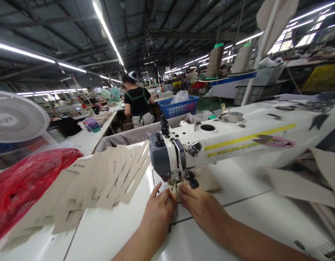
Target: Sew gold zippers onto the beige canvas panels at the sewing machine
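Observation:
A white sewing machine point(238, 145) with a dark grey head cover stands over the white table. My left hand point(159, 210) is at the left of its needle area, fingers bent toward the presser foot and one finger raised. From the right, my right hand point(201, 206) rests with its fingers pressed together beside the foot. Between the fingertips lies a small light piece, too small and covered to make out well. Beige fabric point(207, 178) lies behind the right fingers, under the machine arm. Many beige cut pieces point(107, 177) with slots are fanned out left of the machine.
A red plastic bag point(39, 181) and a white fan point(15, 117) are at the left. Beige panels point(303, 185) lie at the right. Beyond the machine are a blue basket point(178, 107), thread cones point(215, 61) and a seated person point(138, 101).

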Motion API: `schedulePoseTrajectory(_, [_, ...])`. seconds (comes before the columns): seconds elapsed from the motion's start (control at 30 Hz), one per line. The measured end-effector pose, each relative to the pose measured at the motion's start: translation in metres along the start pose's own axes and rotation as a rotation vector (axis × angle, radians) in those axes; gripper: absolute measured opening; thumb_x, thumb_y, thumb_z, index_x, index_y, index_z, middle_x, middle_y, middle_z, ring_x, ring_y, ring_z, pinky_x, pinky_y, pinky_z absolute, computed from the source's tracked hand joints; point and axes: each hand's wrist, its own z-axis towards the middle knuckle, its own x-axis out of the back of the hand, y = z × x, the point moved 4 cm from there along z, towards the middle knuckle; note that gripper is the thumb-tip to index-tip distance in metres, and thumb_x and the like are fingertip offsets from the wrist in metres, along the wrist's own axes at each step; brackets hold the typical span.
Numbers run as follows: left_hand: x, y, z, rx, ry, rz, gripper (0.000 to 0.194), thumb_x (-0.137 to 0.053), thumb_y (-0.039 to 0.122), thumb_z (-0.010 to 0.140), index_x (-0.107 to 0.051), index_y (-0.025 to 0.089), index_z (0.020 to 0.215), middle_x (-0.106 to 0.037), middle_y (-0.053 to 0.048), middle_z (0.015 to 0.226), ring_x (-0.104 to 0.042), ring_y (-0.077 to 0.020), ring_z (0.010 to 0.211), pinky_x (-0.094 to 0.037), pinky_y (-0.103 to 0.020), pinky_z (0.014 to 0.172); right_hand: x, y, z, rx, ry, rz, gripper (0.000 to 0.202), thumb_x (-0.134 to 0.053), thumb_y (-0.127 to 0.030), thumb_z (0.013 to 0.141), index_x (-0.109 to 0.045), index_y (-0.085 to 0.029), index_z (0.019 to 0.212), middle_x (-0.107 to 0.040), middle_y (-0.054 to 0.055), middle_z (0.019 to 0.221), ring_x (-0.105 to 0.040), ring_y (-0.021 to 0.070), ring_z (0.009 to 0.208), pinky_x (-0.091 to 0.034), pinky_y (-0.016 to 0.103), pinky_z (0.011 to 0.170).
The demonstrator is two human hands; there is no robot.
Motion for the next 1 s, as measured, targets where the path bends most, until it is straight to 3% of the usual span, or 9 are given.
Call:
schedulePoseTrajectory(0.13, [-0.002,-0.002,0.004,-0.049,0.009,0.017,0.025,-0.037,0.007,0.088,-0.059,0.011,0.099,-0.064,-0.009,0.085,-0.063,-0.0189,0.087,-0.041,-0.046,0.101,-0.013,0.004,0.005,0.005,-0.032,0.024,0.032,-0.034,-0.004,0.089,-0.064,-0.011,0.099,-0.069,0.013,0.096,-0.066,0.0199,0.084,-0.056,0.03,0.075])
schedulePoseTrajectory(0.43, [-0.006,-0.011,0.012,-0.019,0.013,-0.009,0.021,-0.041,0.005,0.088,-0.061,0.01,0.089,-0.062,-0.008,0.082,-0.062,-0.0197,0.085,-0.05,-0.041,0.091,-0.015,0.014,0.012,-0.103,-0.097,0.062,0.031,-0.035,-0.011,0.093,-0.065,-0.015,0.085,-0.068,0.008,0.079,-0.065,0.018,0.07,-0.055,0.028,0.064])
schedulePoseTrajectory(0.67, [-0.005,-0.011,0.014,0.007,0.034,-0.038,0.021,-0.041,0.008,0.089,-0.061,0.011,0.084,-0.062,-0.008,0.08,-0.061,-0.02,0.083,-0.054,-0.037,0.084,-0.017,0.017,0.012,-0.117,-0.116,0.13,0.031,-0.034,-0.014,0.094,-0.064,-0.012,0.088,-0.067,0.011,0.08,-0.065,0.0212,0.074,-0.054,0.033,0.066])
schedulePoseTrajectory(1.0, [-0.007,-0.015,0.013,0.034,0.07,-0.093,0.019,-0.043,0.008,0.089,-0.06,0.012,0.084,-0.064,-0.009,0.084,-0.062,-0.021,0.087,-0.055,-0.038,0.081,-0.02,0.019,0.012,-0.131,-0.119,0.118,0.032,-0.034,-0.015,0.094,-0.065,-0.013,0.087,-0.066,0.01,0.077,-0.064,0.0193,0.072,-0.052,0.03,0.066])
